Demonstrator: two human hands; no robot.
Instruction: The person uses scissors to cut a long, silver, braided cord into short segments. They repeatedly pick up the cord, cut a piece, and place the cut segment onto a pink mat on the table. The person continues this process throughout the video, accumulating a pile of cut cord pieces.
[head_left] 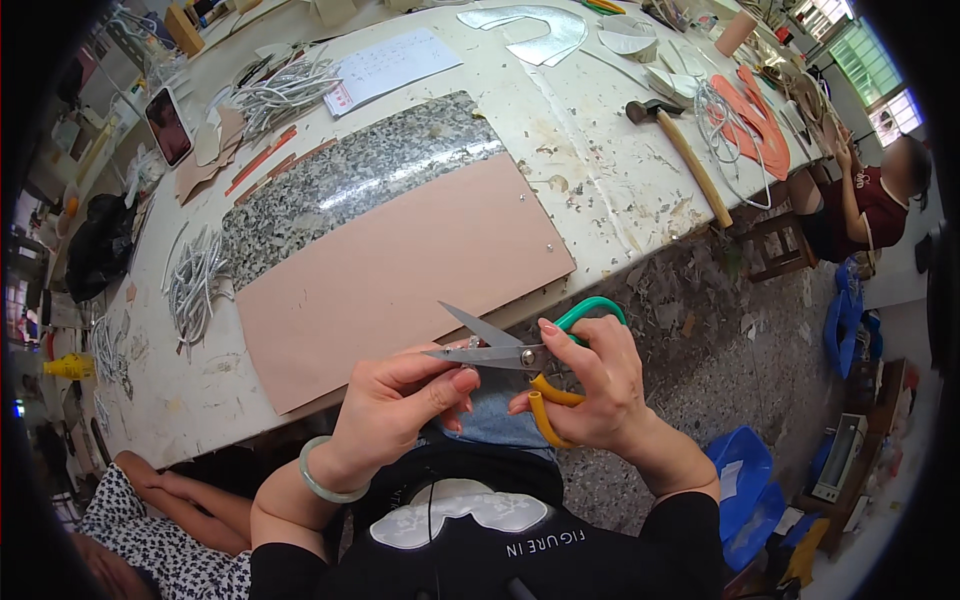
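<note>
My right hand point(603, 388) grips a pair of scissors point(497, 356) by its handles, one loop green and the other orange. Their blades are spread apart and point left. My left hand point(400, 402) is closed in a pinch right at the lower blade. A tiny silvery bit point(473, 342) shows between the blades near those fingertips; what the fingers hold is mostly hidden. Just beyond both hands lies a pinkish-tan sheet point(400, 270) along the table's near edge, partly covering a speckled stone slab point(350, 180).
Bundles of silvery cord point(195, 285) lie on the white table point(190, 400) to the left. A phone point(168, 127) stands at the far left. A hammer point(690, 165) and orange pieces point(755, 125) lie at the right. People sit at the right and lower left; blue bins point(745, 500) stand below.
</note>
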